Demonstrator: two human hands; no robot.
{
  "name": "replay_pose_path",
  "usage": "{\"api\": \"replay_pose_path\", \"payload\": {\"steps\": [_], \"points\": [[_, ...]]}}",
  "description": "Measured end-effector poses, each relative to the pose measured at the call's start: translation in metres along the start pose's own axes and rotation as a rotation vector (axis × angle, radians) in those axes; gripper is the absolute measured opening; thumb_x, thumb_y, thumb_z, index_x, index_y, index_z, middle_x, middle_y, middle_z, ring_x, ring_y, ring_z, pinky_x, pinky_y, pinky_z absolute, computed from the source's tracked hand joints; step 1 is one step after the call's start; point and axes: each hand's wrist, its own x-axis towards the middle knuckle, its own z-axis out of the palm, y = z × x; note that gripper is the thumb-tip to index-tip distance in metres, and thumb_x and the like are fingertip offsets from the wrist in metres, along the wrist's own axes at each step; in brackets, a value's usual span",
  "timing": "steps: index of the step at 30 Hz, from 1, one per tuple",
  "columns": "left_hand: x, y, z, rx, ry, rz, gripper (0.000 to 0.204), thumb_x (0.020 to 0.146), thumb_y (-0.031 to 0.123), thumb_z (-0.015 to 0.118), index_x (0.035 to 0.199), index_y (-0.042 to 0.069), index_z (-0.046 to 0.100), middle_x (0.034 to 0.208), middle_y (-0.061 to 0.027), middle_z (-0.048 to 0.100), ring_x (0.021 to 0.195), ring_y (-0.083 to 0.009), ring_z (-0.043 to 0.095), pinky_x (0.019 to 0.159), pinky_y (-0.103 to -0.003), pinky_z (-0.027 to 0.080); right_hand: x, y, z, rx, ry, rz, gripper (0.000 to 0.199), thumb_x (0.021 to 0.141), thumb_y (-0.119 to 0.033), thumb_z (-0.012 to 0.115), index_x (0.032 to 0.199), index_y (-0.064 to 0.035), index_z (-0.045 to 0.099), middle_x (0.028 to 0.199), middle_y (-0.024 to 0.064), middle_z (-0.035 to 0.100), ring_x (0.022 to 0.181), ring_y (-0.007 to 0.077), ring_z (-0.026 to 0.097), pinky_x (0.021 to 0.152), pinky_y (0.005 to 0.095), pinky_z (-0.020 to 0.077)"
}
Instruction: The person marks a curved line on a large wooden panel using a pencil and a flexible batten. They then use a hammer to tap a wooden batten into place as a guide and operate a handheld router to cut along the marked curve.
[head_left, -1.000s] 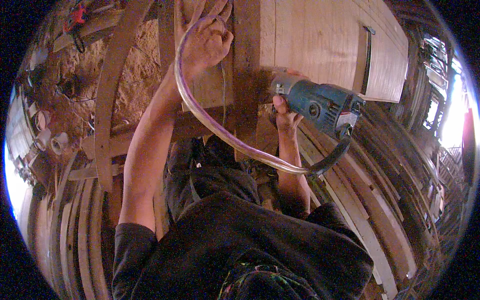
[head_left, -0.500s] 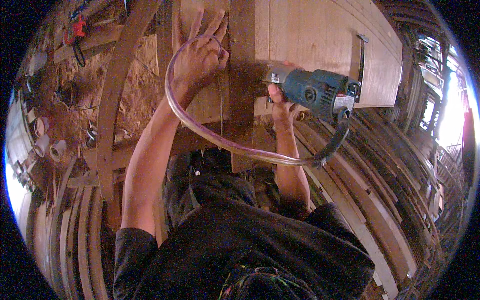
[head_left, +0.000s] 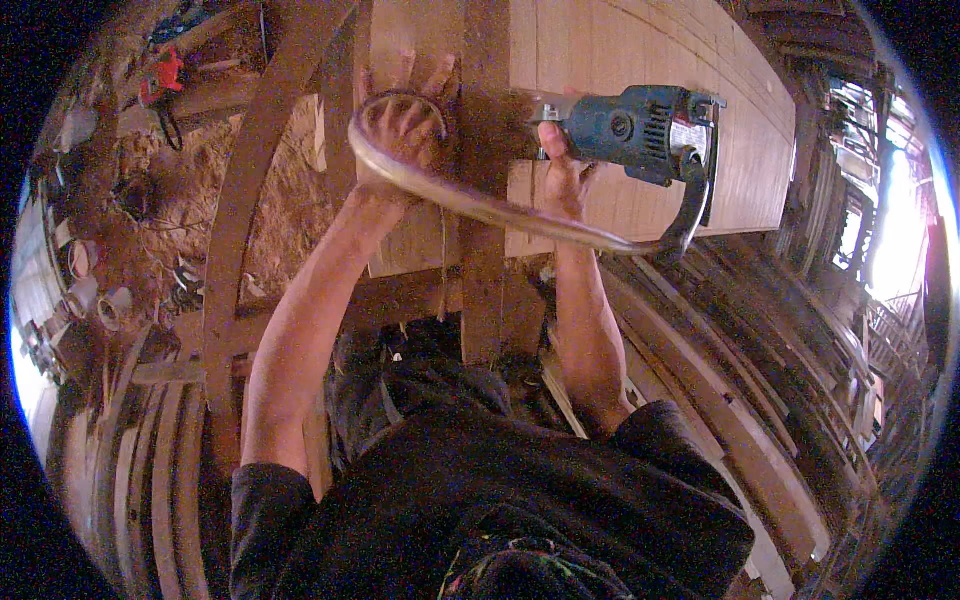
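Observation:
My right hand (head_left: pixel 564 175) is closed around the body of a corded blue-green power tool, which looks like an angle grinder (head_left: pixel 630 125). Its head points left, over a dark brown upright timber (head_left: pixel 485 200), where the working end is blurred and hard to make out. Fingers spread, my left hand (head_left: pixel 405 125) lies on the pale wood just left of that timber. The thick power cord (head_left: pixel 480 207) leaves the tool's rear, sweeps left in a blurred loop and passes across my left hand.
A wide pale wooden panel (head_left: pixel 640 55) lies beyond and under the tool. Curved timber (head_left: pixel 255 170) stands left, beside sawdust (head_left: pixel 180 220) and a red tool (head_left: pixel 160 78). Long stacked boards (head_left: pixel 720 370) run along the right; more planks (head_left: pixel 150 470) lie lower left.
The angle grinder has moved farther from me, with my right forearm reaching out more. The cord's loop has swung up and away. My left hand stays on the wood, fingers spread.

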Motion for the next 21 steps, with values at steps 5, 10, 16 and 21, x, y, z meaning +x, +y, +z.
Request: {"api": "replay_pose_path", "payload": {"steps": [5,10,16,21], "points": [[0.011,0.012,-0.047,-0.003,0.203,0.035,0.048,0.098,0.028,0.054,0.145,0.031,0.046,0.166,0.0043,0.029,0.153,-0.0259,0.028,0.125,-0.063,0.016,0.035,0.0,0.001,-0.057,-0.02,-0.093,0.065,0.082,-0.021,0.08,0.139,-0.0062,0.053,0.132,0.0046,0.056,0.114,0.0185,0.055,0.103,0.0368,0.0444],[0.023,0.018,-0.026,-0.202,0.436,-0.013,0.041,0.097,0.031,0.052,0.137,0.035,0.055,0.165,0.008,0.03,0.155,-0.0263,0.022,0.124,-0.068,0.008,0.061,0.001,0.012,-0.043,-0.027,-0.105,0.065,0.082,-0.022,0.08,0.139,-0.0063,0.053,0.132,0.0048,0.056,0.115,0.0187,0.055,0.103,0.0371,0.0442],[0.024,0.016,-0.056,-0.027,0.301,-0.011,0.045,0.098,0.032,0.049,0.143,0.034,0.054,0.163,0.0016,0.035,0.152,-0.0283,0.029,0.122,-0.07,0.008,0.091,-0.002,0.021,-0.039,-0.016,-0.119,0.065,0.082,-0.022,0.08,0.139,-0.0063,0.053,0.132,0.005,0.056,0.116,0.019,0.054,0.103,0.0373,0.044],[0.017,0.021,-0.08,-0.137,-0.11,-0.022,0.047,0.096,0.029,0.05,0.142,0.027,0.057,0.158,-0.0033,0.044,0.148,-0.0322,0.036,0.12,-0.071,0.011,0.108,0.0,0.026,-0.03,-0.012,-0.133,0.065,0.082,-0.022,0.08,0.139,-0.0064,0.053,0.133,0.0052,0.056,0.116,0.0192,0.054,0.104,0.0375,0.0438]]}}
